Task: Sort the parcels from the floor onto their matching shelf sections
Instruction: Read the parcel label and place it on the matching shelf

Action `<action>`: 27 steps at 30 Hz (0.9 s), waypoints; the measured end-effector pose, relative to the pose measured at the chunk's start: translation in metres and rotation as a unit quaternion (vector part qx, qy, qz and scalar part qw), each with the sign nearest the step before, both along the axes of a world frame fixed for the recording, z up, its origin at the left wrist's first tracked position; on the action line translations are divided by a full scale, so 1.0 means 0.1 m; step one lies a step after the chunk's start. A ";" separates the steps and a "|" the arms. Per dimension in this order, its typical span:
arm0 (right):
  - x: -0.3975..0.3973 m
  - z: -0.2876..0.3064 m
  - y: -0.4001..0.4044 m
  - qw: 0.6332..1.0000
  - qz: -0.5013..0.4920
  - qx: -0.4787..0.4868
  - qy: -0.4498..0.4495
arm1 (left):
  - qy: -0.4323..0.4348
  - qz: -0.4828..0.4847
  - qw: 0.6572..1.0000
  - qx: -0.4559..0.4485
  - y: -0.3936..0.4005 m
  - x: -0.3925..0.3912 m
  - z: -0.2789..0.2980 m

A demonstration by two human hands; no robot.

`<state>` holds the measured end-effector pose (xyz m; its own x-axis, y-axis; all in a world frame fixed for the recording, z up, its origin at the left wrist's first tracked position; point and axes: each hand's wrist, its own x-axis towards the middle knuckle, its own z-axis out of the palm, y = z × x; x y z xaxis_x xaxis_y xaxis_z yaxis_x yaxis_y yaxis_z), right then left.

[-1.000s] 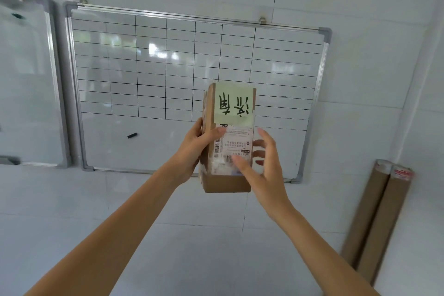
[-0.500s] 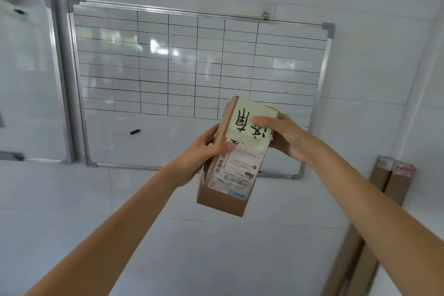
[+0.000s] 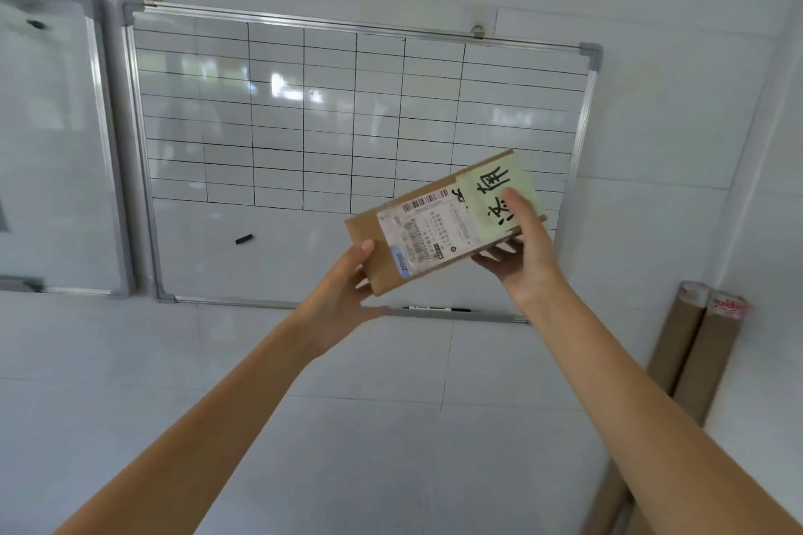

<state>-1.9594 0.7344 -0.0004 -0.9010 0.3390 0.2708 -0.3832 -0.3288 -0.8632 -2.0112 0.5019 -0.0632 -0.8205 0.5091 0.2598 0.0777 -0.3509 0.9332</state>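
Head view: I see both arms raised, the parcel (image 3: 439, 226) tilted toward two o'clock before the whiteboard (image 3: 304, 122). My right hand (image 3: 523, 256) pinches its noted end; my left hand (image 3: 347, 295) cups the lower corner, fingers loose.

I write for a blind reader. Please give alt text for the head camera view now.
Two hands hold a tilted cardboard parcel before a gridded whiteboard: the right hand pinches the end with the green handwritten note, the left hand supports the lower corner. Cardboard tubes lean at right.
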 end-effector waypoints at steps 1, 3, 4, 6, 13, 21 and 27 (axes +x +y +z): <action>0.00 -0.05 -0.06 1.000 -0.002 -0.015 -0.004 | -0.009 0.014 0.999 0.030 0.04 0.01 0.03; -0.01 -0.14 -0.13 0.999 -0.002 -0.046 -0.011 | -0.033 0.063 0.995 0.064 0.09 0.03 0.09; -0.02 -0.17 -0.14 0.998 0.000 -0.057 -0.013 | -0.039 0.080 0.993 0.071 0.09 0.01 0.12; -0.03 -0.21 -0.12 0.998 0.005 -0.055 -0.019 | -0.036 0.092 0.993 0.062 0.07 -0.02 0.14; 0.06 -0.15 0.26 0.943 0.114 0.263 -0.169 | 0.026 0.069 0.997 -0.033 -0.39 -0.28 0.42; 0.02 -0.35 0.16 0.901 0.200 0.355 -0.150 | 0.138 -0.014 0.969 -0.203 -0.54 -0.36 0.83; -0.03 -0.48 0.09 0.931 0.191 0.281 -0.131 | 0.093 0.121 0.976 -0.156 -0.37 -0.33 0.90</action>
<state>-1.9625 0.7436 -0.0481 -0.9870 -0.1480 0.0627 -0.0828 0.1340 -0.9875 -2.0446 0.4651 0.0268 -0.8796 0.3851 0.2791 0.3014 -0.0026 0.9535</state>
